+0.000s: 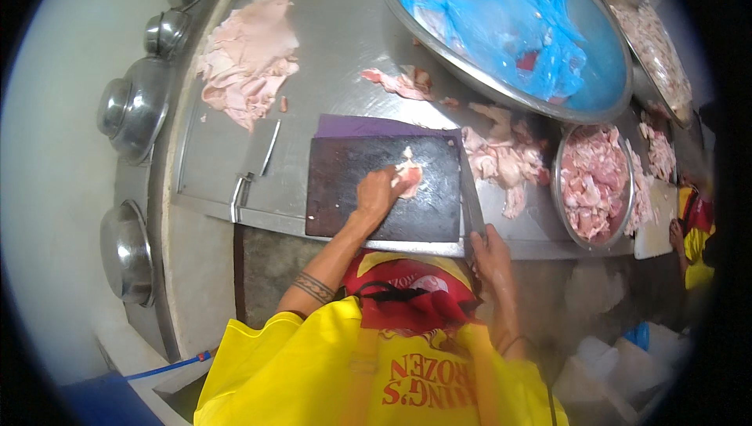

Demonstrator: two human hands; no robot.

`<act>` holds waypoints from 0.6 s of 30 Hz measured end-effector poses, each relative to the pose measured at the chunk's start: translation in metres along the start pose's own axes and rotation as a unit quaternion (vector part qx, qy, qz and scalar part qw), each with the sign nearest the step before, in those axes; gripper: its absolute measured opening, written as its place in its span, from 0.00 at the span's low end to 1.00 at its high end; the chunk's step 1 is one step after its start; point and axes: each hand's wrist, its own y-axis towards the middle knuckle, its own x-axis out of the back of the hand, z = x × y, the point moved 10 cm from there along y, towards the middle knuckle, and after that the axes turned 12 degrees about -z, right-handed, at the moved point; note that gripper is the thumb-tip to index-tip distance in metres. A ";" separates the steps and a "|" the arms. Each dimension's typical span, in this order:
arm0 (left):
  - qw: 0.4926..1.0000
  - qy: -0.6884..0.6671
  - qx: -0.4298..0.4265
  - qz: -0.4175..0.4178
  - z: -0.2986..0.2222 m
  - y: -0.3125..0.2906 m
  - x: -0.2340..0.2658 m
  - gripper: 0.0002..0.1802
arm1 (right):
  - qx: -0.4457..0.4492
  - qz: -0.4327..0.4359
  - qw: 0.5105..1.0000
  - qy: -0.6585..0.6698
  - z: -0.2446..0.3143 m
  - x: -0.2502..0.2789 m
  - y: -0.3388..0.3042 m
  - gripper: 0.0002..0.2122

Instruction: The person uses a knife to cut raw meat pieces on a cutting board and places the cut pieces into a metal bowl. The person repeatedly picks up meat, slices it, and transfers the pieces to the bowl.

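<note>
Steadying meat piece (410,180) on dark board (345,199), likely mid-trimming: left hand (378,191) pinching its edge, right hand (490,250) gripping knife (470,200) (blade by board's right edge); cutting would need blade brought inward.

A steel bench (337,42) stretches ahead of the left hand (378,193) and the right hand (489,250). Beneath the left hand lies a dark board (345,183), over a purple one (368,126). Left of that hand are a broad-bladed knife (264,146) and, beyond it, pale skin (251,54); straight ahead, meat scraps (406,84). Beyond the right hand are raw pieces (501,158) and a large basin (501,99); to its right, a steel bowl (558,183) and a white board (655,226).
</note>
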 end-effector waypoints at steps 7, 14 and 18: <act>0.989 -0.115 -0.001 0.091 0.019 -0.006 -0.013 0.18 | 0.119 -0.014 0.991 -0.064 0.042 -0.011 -0.017 0.18; 0.996 -0.027 -0.031 0.075 0.014 -0.008 -0.012 0.15 | 0.137 0.021 0.977 -0.165 0.048 -0.047 0.001 0.15; 0.990 -0.046 -0.010 0.136 0.026 -0.011 -0.019 0.14 | 0.128 -0.051 0.979 -0.153 0.045 -0.040 0.018 0.16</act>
